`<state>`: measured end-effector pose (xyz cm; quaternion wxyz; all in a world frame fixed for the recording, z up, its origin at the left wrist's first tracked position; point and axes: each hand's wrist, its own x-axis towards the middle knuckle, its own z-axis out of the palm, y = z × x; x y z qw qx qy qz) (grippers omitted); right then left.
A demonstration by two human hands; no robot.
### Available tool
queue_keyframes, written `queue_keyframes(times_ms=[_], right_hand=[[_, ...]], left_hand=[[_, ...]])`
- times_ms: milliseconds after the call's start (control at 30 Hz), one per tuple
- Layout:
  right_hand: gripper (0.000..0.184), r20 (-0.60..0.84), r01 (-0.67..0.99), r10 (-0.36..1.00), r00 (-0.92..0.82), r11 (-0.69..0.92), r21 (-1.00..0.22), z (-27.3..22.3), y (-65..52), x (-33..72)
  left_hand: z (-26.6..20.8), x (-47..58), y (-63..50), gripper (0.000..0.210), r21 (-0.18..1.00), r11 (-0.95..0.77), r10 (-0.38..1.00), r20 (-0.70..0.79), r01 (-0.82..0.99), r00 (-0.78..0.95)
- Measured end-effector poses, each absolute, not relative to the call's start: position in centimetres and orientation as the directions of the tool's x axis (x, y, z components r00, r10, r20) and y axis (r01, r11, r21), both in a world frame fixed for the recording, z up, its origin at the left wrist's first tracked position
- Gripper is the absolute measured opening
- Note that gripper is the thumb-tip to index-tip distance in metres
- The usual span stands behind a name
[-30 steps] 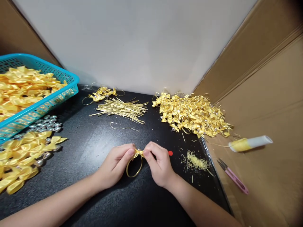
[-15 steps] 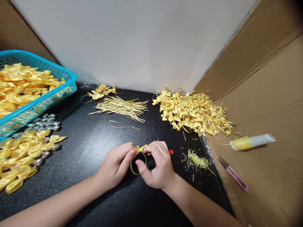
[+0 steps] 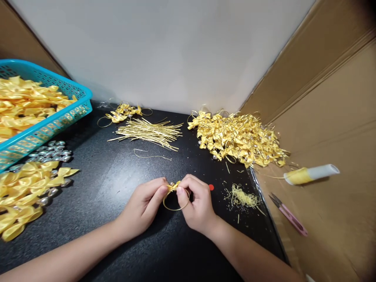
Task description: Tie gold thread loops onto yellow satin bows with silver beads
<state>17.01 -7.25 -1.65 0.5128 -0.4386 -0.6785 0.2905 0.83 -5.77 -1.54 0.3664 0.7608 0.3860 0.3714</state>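
Note:
Between my hands is a small yellow ribbon bow (image 3: 173, 187) with a shiny bead at its centre and a thin gold wire loop (image 3: 175, 209) hanging below it. My left hand (image 3: 149, 201) pinches the bow's left side between thumb and forefinger. On the other side, my right hand (image 3: 197, 201) is closed, its thumb and forefinger pinching the right end of the bow and the loop's upper right. The fingertips hide both ends of the bow. Beyond them, a bent thin wire (image 3: 152, 156) lies on the black table (image 3: 117, 250).
A blue basket (image 3: 85, 94) of yellow bows stands at left, with loose bows (image 3: 26, 184) and silver beads (image 3: 53, 150) near it. Gold wire strips (image 3: 149, 133) lie at the back. Finished-looking looped bows (image 3: 237, 137), thread scraps (image 3: 245, 196), pink snips (image 3: 289, 217) and a ribbon-wrapped tube (image 3: 311, 174) are at right.
My right thumb has moved up from inside the loop to pinch against the forefinger at the bow. The wire loop now looks flatter and wider. The view has shifted slightly.

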Motion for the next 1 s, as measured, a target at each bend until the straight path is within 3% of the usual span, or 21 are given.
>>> queue_keyframes(times_ms=[133,267,533,700,1000], right_hand=[[0.024,0.363,0.236,0.928,-0.088,0.374,-0.897,-1.80,-7.13,17.01],[0.024,0.383,0.237,0.913,-0.143,0.407,-0.882,-1.94,-6.90,17.33],[0.022,0.433,0.391,0.874,-0.221,0.487,-0.781,-1.74,-7.02,17.79],[0.030,0.455,0.493,0.866,-0.209,0.495,-0.715,-2.06,-7.06,17.50],[0.042,0.223,0.128,0.968,-0.118,0.237,-0.963,-1.45,-6.96,17.17]], left_hand=[[-1.62,1.03,-5.75,0.039,0.870,-0.385,0.882,0.249,0.307,0.400],[-1.67,0.94,-5.73,0.041,0.873,-0.374,0.881,0.229,0.312,0.415],[-1.52,1.01,-5.73,0.032,0.805,-0.490,0.832,0.317,0.334,0.455],[-1.52,1.30,-5.79,0.032,0.775,-0.480,0.848,0.290,0.410,0.444],[-1.65,1.37,-5.98,0.039,0.914,-0.286,0.904,0.159,0.286,0.396]])
